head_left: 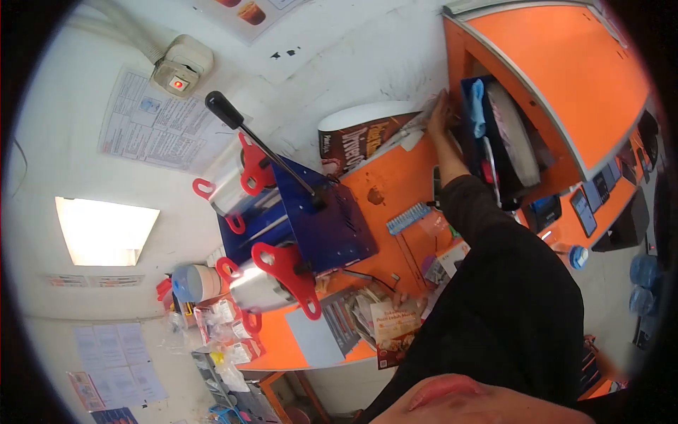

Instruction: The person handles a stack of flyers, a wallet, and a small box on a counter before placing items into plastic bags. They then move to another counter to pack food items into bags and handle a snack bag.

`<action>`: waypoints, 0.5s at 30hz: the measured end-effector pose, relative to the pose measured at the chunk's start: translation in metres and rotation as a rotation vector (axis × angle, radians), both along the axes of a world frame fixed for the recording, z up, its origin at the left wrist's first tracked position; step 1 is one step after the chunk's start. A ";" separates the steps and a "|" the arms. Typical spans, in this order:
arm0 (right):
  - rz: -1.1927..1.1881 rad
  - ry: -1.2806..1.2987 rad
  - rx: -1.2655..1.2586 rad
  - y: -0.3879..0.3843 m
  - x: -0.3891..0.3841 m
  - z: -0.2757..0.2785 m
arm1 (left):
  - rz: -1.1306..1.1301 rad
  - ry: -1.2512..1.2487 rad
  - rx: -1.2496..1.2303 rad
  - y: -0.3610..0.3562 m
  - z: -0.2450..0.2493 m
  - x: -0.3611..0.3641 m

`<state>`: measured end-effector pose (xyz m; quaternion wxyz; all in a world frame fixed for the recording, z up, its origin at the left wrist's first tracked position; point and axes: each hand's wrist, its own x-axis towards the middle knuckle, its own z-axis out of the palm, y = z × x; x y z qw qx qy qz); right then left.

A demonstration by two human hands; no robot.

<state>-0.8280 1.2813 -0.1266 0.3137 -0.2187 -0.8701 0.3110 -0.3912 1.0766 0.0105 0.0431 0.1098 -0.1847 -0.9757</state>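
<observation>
My right hand (pixel 439 116) reaches between the wall and the orange cabinet. Its fingers close on a thin greyish sheet (pixel 418 121) beside a rolled dark drinks poster (pixel 360 141). Lower down, partly hidden by my black sleeve, my left hand (pixel 404 299) is closed on a printed leaflet (pixel 395 322). More loose papers (pixel 364 307) lie against that leaflet. To the left stands a blue machine (pixel 332 226) with a black-knobbed lever (pixel 224 111), steel cylinders (pixel 265 288) and red handles (pixel 286 272).
Files and a blue cloth (pixel 477 109) fill the orange cabinet (pixel 551 56). A blue-and-white strip (pixel 408 218) lies on the orange table (pixel 374 194). Phones (pixel 583 212) and a blue-capped bottle (pixel 578 256) are at right. Packets and tubs (pixel 201 283) crowd the left end.
</observation>
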 end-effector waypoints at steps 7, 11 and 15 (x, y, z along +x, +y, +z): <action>0.036 -0.019 0.042 0.026 -0.041 -0.045 | 0.004 -0.122 -0.115 -0.013 -0.005 -0.010; 0.130 -0.163 0.174 0.048 -0.047 -0.047 | 0.002 -0.135 -0.157 -0.016 -0.003 -0.011; 0.164 -0.234 -0.151 0.055 -0.071 -0.062 | -0.006 -0.129 -0.206 -0.021 0.001 -0.007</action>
